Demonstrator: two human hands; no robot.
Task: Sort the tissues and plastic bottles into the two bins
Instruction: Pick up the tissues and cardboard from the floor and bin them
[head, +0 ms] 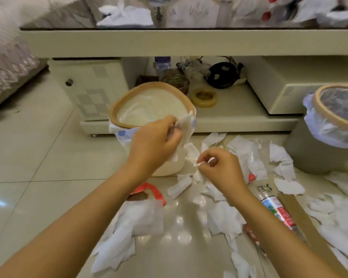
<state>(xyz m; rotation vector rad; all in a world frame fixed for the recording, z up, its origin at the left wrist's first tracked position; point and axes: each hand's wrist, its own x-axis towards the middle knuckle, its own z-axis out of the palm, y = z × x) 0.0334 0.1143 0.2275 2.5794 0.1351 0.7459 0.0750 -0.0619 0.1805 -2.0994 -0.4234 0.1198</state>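
A tiled floor point(38, 157) is lying in front of a low cream table point(189, 43), with tissues point(249, 157) scattered across it. A white bin point(129, 105) is standing at centre, its liner showing nothing inside; a grey bin point(309, 153) is standing at the right edge. The left hand point(155, 141) is closing around a tissue point(186, 125) at the white bin's near rim. The right hand point(219, 167) is pinching a crumpled tissue point(191, 153) above the floor, just beside that bin. A bottle point(277, 209) is lying on the floor near the right forearm, partly hidden.

Risks:
- The left tissue is hanging over the rim, not inside; an early release would likely be dropping it outside.
- The right pinch is looking light; the tissue could be slipping or tearing.
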